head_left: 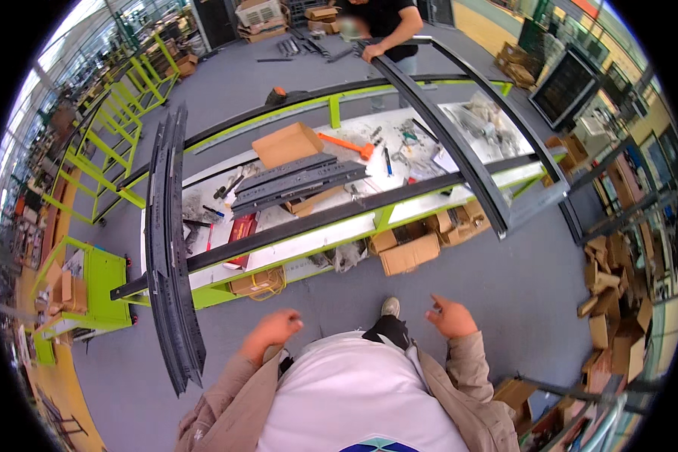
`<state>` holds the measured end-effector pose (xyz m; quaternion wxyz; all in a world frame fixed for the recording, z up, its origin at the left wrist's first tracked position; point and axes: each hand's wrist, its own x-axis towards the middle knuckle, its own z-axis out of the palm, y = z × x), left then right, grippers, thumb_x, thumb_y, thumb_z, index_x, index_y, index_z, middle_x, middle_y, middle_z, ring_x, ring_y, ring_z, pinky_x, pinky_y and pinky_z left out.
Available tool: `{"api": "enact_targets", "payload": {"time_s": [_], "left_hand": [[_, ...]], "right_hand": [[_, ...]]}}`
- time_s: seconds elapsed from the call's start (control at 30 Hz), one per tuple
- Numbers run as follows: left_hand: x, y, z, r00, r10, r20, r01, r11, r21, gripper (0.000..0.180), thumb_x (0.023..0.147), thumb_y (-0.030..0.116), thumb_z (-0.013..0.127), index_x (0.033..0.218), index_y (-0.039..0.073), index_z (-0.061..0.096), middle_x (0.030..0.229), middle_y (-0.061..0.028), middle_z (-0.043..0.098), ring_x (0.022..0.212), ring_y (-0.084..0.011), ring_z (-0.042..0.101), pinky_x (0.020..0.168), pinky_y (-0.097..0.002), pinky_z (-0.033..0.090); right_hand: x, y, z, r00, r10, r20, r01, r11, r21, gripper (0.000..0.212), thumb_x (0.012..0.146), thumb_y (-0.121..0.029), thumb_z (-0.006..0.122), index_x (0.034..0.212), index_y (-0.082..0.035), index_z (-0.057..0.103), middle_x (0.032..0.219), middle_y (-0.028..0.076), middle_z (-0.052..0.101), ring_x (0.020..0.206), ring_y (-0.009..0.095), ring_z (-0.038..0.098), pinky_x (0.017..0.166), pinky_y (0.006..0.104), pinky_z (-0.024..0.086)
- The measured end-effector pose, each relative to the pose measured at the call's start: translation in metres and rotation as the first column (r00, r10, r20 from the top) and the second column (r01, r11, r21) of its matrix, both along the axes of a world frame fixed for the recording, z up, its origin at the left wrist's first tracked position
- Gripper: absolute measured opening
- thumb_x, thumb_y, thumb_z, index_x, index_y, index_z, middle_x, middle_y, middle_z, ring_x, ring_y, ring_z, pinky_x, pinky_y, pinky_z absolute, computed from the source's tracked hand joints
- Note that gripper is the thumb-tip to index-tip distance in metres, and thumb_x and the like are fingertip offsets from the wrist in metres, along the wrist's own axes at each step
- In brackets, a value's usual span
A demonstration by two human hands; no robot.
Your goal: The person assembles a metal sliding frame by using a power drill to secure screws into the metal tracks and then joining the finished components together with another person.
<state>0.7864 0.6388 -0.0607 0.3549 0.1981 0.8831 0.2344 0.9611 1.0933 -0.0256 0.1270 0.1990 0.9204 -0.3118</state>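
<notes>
My left hand (273,330) is held in front of my body, its fingers loosely bent and nothing visible in it. To the other side, my right hand (453,318) is raised off everything, index finger stretched out, also empty. Closest to my left hand is a stack of long dark metal profiles (166,256), lying across the green workbench frame and jutting toward me. A rectangular dark frame (459,147) rests over the bench's right part. At its far end a co-worker's hand (373,51) grips it. Shorter dark profiles (297,181) lie mid-bench.
The bench's white lower top (279,215) carries an orange hammer (354,145), an open cardboard box (286,145) and small tools. Cardboard boxes (410,255) sit under its near edge. A green cart (102,290) stands left; piled cardboard (618,301) lines the right.
</notes>
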Motion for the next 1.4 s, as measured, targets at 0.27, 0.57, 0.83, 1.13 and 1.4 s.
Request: {"api": "enact_targets", "payload": {"time_s": [0.27, 0.57, 0.83, 1.13, 1.4], "left_hand": [[-0.144, -0.008, -0.061, -0.037, 0.987, 0.155, -0.810, -0.120, 0.573, 0.047, 0.101, 0.033, 0.060, 0.138, 0.005, 0.057, 0.128, -0.0146, 0.067, 0.115, -0.0365, 0.065, 0.102, -0.0479, 0.049], [-0.215, 0.100, -0.061, 0.586, 0.609, -0.535, -0.810, 0.448, -0.378, 0.067, 0.083, 0.023, 0.079, 0.137, 0.002, 0.046, 0.116, -0.0168, 0.073, 0.110, -0.0347, 0.071, 0.091, -0.0622, 0.051], [-0.237, 0.125, -0.050, 0.814, 0.452, -0.364, -0.543, 0.371, -0.753, 0.032, 0.096, 0.022, 0.066, 0.123, 0.006, 0.069, 0.125, -0.0109, 0.072, 0.115, -0.0323, 0.069, 0.094, -0.0490, 0.053], [-0.236, 0.091, -0.077, 0.915, 0.238, -0.325, -0.398, 0.411, -0.820, 0.024, 0.078, 0.019, 0.086, 0.100, 0.009, 0.082, 0.109, -0.0130, 0.078, 0.095, -0.0250, 0.076, 0.073, -0.0450, 0.061], [-0.228, 0.114, -0.055, 0.828, 0.333, -0.451, -0.560, 0.434, -0.706, 0.025, 0.093, 0.017, 0.069, 0.112, 0.004, 0.079, 0.111, -0.0141, 0.077, 0.099, -0.0279, 0.075, 0.078, -0.0482, 0.063]], "right_hand": [[-0.218, 0.173, -0.060, 0.906, 0.023, -0.422, 0.085, 0.968, 0.235, 0.064, 0.087, -0.023, 0.072, 0.145, -0.007, 0.051, 0.146, 0.023, 0.054, 0.137, 0.042, 0.047, 0.113, 0.0516, 0.040], [-0.297, 0.269, -0.031, 0.946, -0.224, -0.234, 0.320, 0.760, 0.565, 0.090, 0.082, -0.042, 0.079, 0.157, -0.013, 0.038, 0.152, 0.014, 0.051, 0.142, 0.036, 0.047, 0.112, 0.0550, 0.041], [-0.279, 0.272, -0.016, 0.932, -0.347, -0.103, 0.354, 0.815, 0.459, 0.087, 0.087, -0.049, 0.074, 0.155, -0.007, 0.039, 0.148, 0.018, 0.055, 0.130, 0.037, 0.058, 0.104, 0.0478, 0.050], [-0.289, 0.261, -0.018, 0.923, -0.355, -0.146, 0.380, 0.792, 0.478, 0.077, 0.087, -0.048, 0.073, 0.147, -0.007, 0.047, 0.137, 0.017, 0.062, 0.122, 0.035, 0.063, 0.097, 0.0474, 0.054], [-0.286, 0.265, -0.017, 0.920, -0.352, -0.174, 0.391, 0.778, 0.492, 0.076, 0.085, -0.047, 0.076, 0.145, -0.009, 0.049, 0.131, 0.018, 0.063, 0.119, 0.037, 0.064, 0.096, 0.0479, 0.054]]}}
